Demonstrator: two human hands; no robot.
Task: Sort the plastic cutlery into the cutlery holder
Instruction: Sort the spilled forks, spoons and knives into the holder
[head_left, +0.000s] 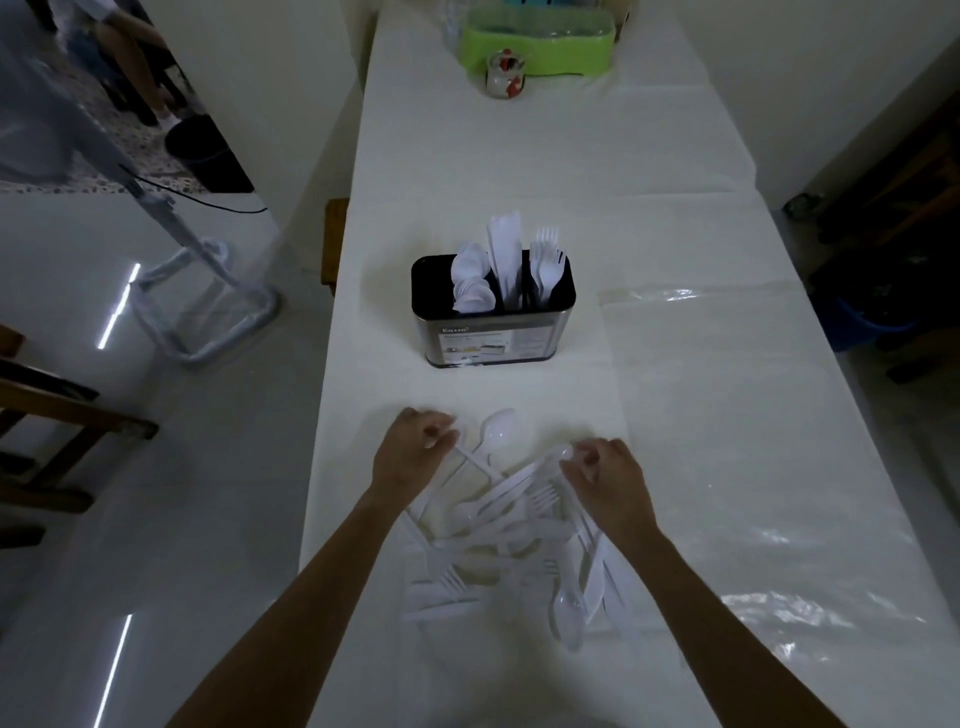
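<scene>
Left grip: You are pinching a thin white handle (470, 458) between the curled fingertips of your left hand (415, 452), at the far left corner of the pile.
Right grip: Your right hand (610, 480) is closing thumb and fingers on the rounded end of a utensil (563, 454) at the pile's far right corner; its kind is not showing clearly.
Between hands: A loose spoon (496, 428) is lying bowl-away from you, just beyond the pile and near your left fingers.
Pile (498, 530): White forks, knives and spoons are lying crossed and tangled under your wrists, spreading toward you.
Holder (493, 322): It is standing upright, straight ahead and well apart from the pile.
Slots: Spoons (470, 280) are sitting in the left one, knives (504, 254) in the middle, forks (548, 260) in the right.
Open room: Bare cloth is lying between pile and holder, and a wide stretch under clear film (727, 415) is running off to your right.
Edges: The left edge of the table (332, 415) is passing near your left hand; the right edge is lying much farther out.
Far end: A green tub (535, 49) and a small jar (505, 75) are sitting well beyond the holder.
</scene>
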